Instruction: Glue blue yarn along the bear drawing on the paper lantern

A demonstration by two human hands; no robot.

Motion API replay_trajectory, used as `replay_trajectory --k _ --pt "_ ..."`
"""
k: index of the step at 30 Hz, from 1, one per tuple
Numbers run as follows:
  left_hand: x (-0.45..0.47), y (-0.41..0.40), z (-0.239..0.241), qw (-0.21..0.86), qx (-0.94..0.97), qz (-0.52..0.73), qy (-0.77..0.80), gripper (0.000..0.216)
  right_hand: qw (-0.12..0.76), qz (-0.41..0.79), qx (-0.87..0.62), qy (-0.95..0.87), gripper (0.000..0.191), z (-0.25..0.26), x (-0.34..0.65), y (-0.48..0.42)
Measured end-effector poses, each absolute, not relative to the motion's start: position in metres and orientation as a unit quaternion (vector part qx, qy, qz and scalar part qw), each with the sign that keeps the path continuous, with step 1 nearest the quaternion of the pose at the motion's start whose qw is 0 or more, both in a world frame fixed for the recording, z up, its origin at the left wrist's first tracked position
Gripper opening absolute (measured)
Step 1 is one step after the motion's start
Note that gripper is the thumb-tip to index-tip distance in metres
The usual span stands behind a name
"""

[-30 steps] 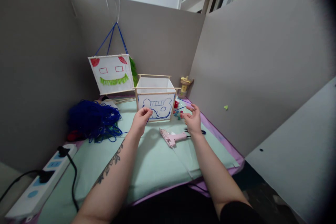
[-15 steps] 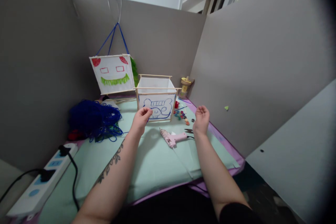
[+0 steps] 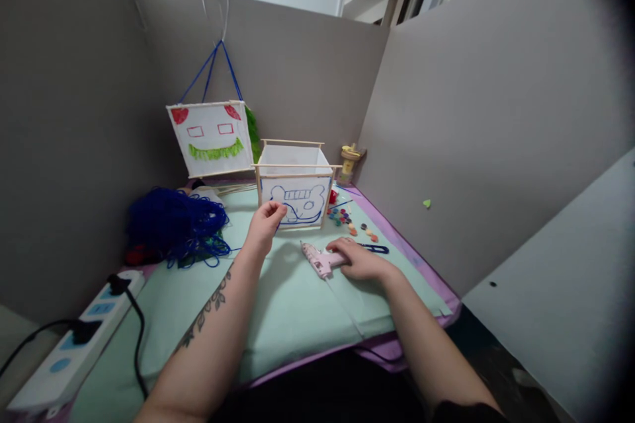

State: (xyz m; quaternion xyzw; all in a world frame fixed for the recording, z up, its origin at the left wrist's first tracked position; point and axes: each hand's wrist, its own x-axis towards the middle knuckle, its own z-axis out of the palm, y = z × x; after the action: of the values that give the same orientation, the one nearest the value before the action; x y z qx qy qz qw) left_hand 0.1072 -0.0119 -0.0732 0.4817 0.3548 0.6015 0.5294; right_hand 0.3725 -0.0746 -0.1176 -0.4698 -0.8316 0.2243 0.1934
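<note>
My left hand [image 3: 268,221] is closed in a pinch on a strand of blue yarn, in front of a white box lantern [image 3: 297,182] framed with thin wooden sticks. A blue line drawing with blue yarn along part of it covers the lantern's front. On the table, my right hand [image 3: 360,258] is closed around the handle of a pink glue gun [image 3: 320,261], which lies on its side with its nozzle to the left. Dark blue scissor handles [image 3: 380,248] show just beyond my right hand, which hides the blades.
A tangle of blue yarn [image 3: 171,221] lies on the left, behind a white power strip [image 3: 82,337] with plugs. A face-painted lantern [image 3: 213,139] hangs at the back left. Several coloured buttons [image 3: 342,217] lie right of the white lantern, near a yellow cup [image 3: 348,162].
My right hand has come down and left from above the table onto the glue gun's handle. The scissor handles have come into view. My left hand has stayed nearly still.
</note>
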Motion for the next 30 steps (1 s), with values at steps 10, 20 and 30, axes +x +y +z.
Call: replay_trajectory --k 10,20,30 --pt "0.109 -0.013 -0.072 0.530 0.478 0.608 0.346 0.039 0.243 0.229 -0.461 -0.822 0.046 -0.131 0.370 -0.068" --pt "0.108 -0.014 -0.072 0.538 0.477 0.609 0.335 0.036 0.291 0.191 -0.522 -0.779 0.043 -0.140 0.378 -0.058" --pt "0.109 -0.013 -0.073 0.543 0.473 0.609 0.332 0.036 0.286 0.188 -0.523 -0.780 0.043 -0.142 0.380 -0.052"
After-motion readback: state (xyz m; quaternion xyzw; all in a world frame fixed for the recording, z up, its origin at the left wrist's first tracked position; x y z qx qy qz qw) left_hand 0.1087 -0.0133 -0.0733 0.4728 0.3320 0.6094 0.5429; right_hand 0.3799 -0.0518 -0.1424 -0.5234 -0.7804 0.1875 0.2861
